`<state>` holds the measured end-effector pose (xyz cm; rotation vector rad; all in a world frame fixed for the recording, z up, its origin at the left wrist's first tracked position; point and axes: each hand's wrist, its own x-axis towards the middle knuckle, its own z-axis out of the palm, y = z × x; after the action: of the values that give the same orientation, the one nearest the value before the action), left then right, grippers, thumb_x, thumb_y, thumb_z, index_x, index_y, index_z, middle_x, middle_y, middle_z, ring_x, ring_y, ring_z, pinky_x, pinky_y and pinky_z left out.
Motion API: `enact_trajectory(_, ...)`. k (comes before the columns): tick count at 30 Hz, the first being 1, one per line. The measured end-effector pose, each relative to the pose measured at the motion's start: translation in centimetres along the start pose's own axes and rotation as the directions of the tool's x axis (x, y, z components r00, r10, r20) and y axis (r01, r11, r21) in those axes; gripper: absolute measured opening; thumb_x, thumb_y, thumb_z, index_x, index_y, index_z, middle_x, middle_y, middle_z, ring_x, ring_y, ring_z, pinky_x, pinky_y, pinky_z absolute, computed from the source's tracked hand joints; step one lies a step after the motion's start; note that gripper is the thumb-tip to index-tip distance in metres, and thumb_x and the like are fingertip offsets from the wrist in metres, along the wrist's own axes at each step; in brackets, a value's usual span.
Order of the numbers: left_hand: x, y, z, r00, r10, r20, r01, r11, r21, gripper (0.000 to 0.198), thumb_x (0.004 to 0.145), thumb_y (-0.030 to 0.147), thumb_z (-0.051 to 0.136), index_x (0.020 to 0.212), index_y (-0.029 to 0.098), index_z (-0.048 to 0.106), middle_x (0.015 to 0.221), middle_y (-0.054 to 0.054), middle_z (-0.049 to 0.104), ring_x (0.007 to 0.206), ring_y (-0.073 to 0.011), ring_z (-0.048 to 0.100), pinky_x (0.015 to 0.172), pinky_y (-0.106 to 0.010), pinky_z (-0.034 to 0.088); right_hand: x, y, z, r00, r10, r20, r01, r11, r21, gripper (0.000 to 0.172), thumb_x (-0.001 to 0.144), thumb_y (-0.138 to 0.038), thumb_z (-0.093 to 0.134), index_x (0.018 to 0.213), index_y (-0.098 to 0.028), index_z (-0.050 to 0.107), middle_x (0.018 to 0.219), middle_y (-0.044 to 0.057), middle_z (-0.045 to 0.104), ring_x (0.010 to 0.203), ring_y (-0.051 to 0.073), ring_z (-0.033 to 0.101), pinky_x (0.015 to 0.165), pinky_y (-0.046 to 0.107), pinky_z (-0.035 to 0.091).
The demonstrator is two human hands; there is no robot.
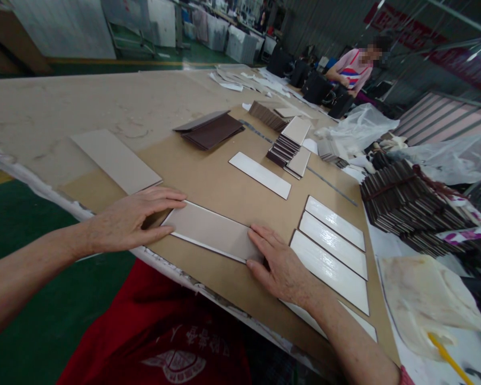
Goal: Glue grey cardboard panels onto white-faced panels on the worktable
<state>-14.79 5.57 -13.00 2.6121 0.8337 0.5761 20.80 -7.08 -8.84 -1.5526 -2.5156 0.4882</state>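
A long beige board [216,230] with a thin white margin and a dark edge lies flat on the brown work sheet in front of me. My left hand [134,219] grips its left end, fingers along the far corner and thumb at the near one. At the right end, my right hand [278,262] holds the board the same way, thumb and fingers at its corners. Just right of that hand, several glossy white-coated strips [331,270] lie side by side; my right forearm partly covers the nearest ones. Another white strip [260,175] lies alone beyond the board.
A plain beige board [116,160] rests at the left. Farther back are dark brown panels [210,129] and small stacked pieces [291,144]. Tall bundles of dark boards [409,200] stand at right, near a glue-stained pad [428,299] and a yellow handle [449,355]. A person [355,69] works beyond.
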Motion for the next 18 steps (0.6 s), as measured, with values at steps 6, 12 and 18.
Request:
enact_trajectory(6, -0.05, -0.08, 0.05, 1.000, 0.014, 0.008, -0.015, 0.999, 0.034, 0.052, 0.090, 0.039, 0.062, 0.140, 0.026, 0.051, 0.145, -0.009, 0.052, 0.134, -0.0302, 0.047, 0.117, -0.049, 0.036, -0.09, -0.29, -0.25, 0.999, 0.012, 0.039, -0.011, 0.999, -0.030, 0.061, 0.096, -0.030, 0.052, 0.150, -0.004, 0.041, 0.160, 0.020, 0.032, 0.149, 0.031, 0.029, 0.123, 0.052, 0.028)
enact_trajectory(12, -0.13, -0.25, 0.12, 1.000, 0.014, 0.021, -0.015, 0.999, 0.037, 0.054, 0.090, 0.039, 0.063, 0.140, 0.026, 0.051, 0.147, -0.009, 0.051, 0.135, -0.0309, 0.047, 0.116, -0.049, 0.037, -0.21, -0.59, 0.09, 0.998, 0.015, 0.060, -0.008, 0.995, -0.102, 0.059, 0.099, -0.030, 0.049, 0.151, -0.005, 0.040, 0.161, 0.020, 0.030, 0.150, 0.031, 0.025, 0.124, 0.051, 0.026)
enact_trajectory(18, -0.05, 0.27, -0.10, 1.000, 0.027, 0.000, -0.027, 0.998, 0.048, 0.050, 0.091, 0.037, 0.061, 0.139, 0.028, 0.052, 0.151, -0.009, 0.045, 0.138, -0.0341, 0.042, 0.118, -0.056, 0.032, -0.17, -0.99, 0.32, 1.000, 0.012, 0.029, -0.006, 0.986, -0.168, 0.054, 0.099, -0.029, 0.047, 0.150, -0.010, 0.042, 0.160, 0.016, 0.034, 0.145, 0.034, 0.030, 0.120, 0.057, 0.030)
